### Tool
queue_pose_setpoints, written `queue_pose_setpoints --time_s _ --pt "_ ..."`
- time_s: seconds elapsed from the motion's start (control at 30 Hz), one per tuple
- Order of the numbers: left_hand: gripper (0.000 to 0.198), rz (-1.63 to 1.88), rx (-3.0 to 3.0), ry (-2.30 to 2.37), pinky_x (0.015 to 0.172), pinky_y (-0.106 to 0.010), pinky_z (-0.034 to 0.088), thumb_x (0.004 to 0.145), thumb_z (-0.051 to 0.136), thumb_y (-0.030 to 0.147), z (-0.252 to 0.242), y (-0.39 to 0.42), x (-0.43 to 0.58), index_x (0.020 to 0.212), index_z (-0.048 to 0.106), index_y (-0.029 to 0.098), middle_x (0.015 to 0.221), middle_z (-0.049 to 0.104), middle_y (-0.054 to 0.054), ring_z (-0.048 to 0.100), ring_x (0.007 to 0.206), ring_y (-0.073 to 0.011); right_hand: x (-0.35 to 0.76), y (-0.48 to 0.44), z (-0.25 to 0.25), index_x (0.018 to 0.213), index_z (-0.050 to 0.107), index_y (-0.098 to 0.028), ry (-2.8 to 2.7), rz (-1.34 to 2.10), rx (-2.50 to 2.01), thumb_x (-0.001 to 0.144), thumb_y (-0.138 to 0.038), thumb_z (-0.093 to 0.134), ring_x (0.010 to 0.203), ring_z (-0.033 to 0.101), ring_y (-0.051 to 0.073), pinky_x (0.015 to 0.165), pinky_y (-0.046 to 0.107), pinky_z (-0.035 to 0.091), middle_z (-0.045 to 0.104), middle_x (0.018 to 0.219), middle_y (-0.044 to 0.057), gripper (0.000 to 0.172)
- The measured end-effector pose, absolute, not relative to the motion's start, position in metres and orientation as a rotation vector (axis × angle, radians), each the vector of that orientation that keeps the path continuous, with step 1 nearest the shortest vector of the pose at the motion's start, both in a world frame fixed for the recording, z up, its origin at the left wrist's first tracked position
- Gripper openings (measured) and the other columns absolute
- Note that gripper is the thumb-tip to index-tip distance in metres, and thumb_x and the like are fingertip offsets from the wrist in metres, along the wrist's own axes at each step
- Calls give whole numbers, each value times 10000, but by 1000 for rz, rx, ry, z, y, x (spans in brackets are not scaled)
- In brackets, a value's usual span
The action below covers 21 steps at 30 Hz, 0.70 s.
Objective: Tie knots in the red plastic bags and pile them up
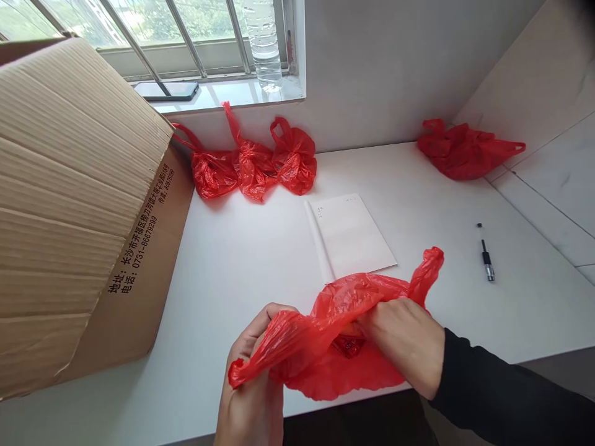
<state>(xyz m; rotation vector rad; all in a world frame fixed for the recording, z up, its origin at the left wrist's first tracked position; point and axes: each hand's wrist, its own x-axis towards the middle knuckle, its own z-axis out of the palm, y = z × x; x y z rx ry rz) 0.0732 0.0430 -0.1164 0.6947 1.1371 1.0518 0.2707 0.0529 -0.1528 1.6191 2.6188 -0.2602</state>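
Note:
A red plastic bag [307, 353] with its mouth spread is in front of me at the table's near edge. My left hand [255, 359] grips the bag's left side, and one handle loop hangs over that hand. My right hand [404, 334] reaches into the opening; its fingers are hidden inside, so I cannot see whether they hold anything. Something dark red and shiny [348, 345] shows in the mouth beside that hand, too covered to name. The bag's other handle sticks up behind my right wrist.
Three knotted red bags [253, 164] stand along the wall, and another red bag [465, 148] lies in the far right corner. A notebook [356, 235], a pen [486, 260] and a large cardboard box [153, 266] are on the table [232, 260]. A phone [171, 91] and water bottle [267, 56] occupy the windowsill.

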Motion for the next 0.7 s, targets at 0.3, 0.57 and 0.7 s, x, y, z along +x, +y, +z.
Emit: queue_pose_setpoints --time_s 0.3,0.57,0.7 --pt "429 1105 622 1201 576 -285 542 691 755 595 -108 47 78 849 762 196 924 687 -104 639 751 -236 273 58 -140 730 572 -234 2510 -431 1504 612 78 525 491 529 165 444 302 199 584 597 -44 337" --pt "311 1001 970 1638 449 -218 406 718 756 525 -91 39 99 778 634 246 585 572 23 452 483 -122 265 55 -157 694 543 -200 2633 -250 1460 701 78 486 519 561 154 463 290 234 590 607 -14 284" --pt "346 1006 968 1779 436 -193 381 760 720 548 -92 39 99 748 554 244 603 517 49 457 503 -112 267 51 -147 734 566 -202 2562 -169 1599 728 49 527 443 576 183 432 320 196 586 541 -19 254"
